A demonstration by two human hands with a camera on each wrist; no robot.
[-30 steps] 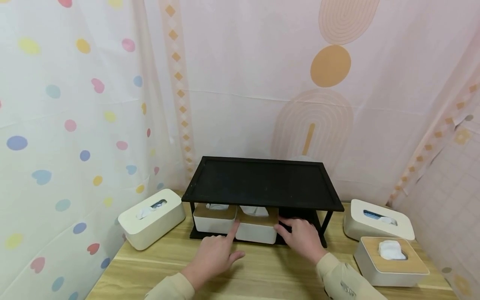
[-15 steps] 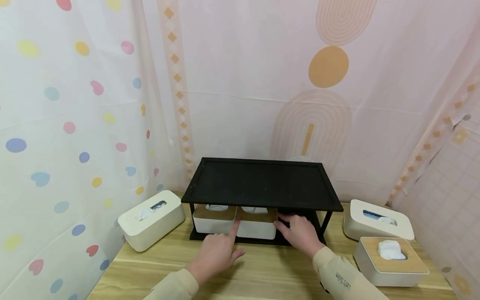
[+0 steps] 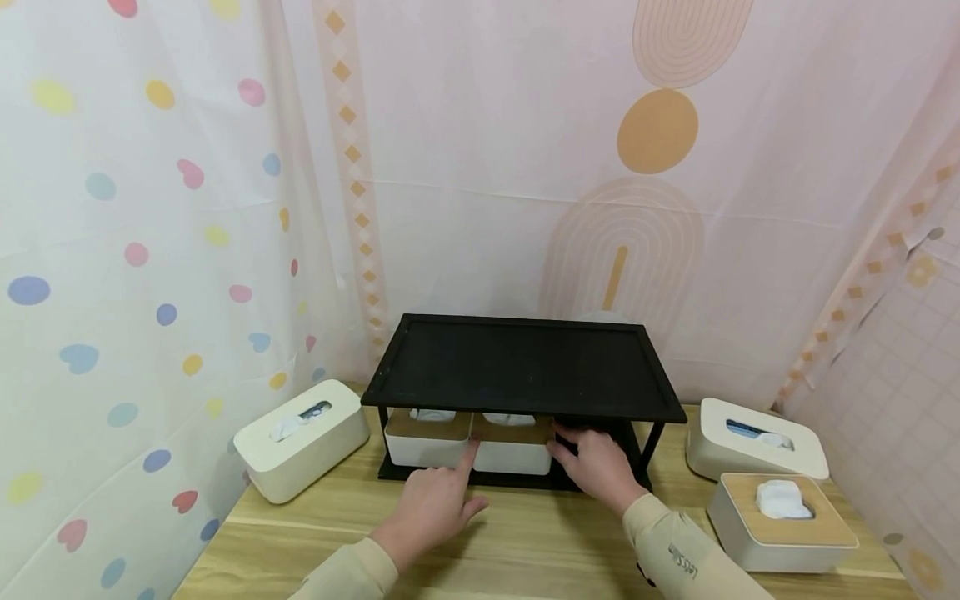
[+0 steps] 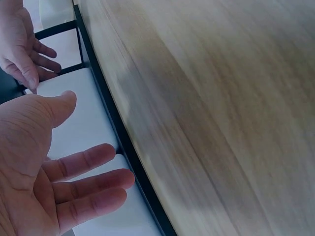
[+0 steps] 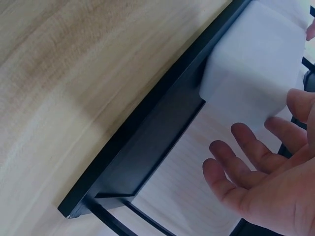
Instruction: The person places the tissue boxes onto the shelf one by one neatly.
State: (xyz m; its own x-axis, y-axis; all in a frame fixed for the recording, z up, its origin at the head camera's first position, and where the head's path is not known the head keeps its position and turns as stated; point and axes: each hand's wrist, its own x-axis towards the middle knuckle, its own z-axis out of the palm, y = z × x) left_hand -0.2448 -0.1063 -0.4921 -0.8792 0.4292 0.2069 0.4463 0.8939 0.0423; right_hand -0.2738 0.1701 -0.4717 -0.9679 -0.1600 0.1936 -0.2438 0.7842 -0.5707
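Note:
Two tissue boxes with white sides and wood-tone lids stand side by side under a black two-tier rack (image 3: 525, 367): the left tissue box (image 3: 427, 451) and the right tissue box (image 3: 512, 457). My left hand (image 3: 430, 507) reaches its straight index finger to the seam between them, other fingers relaxed and thumb out to the side. At the far side of the right box, my right hand (image 3: 600, 473) touches its front right corner with thumb and index finger. Its remaining fingers spread loosely beside the box (image 5: 256, 69) in the right wrist view. The rack's top hides the boxes' rear parts.
A cream tissue box (image 3: 303, 437) stands left of the rack on the wooden table (image 3: 517, 542). To the right are another cream tissue box (image 3: 756, 442) and a wood-lidded tissue box (image 3: 782, 525). Patterned curtains (image 3: 480, 208) hang behind and at the sides.
The right tissue box has slid back deeper into the rack, its front now about level with the left one. Both hands stay near it; the last half second shows hardly any movement.

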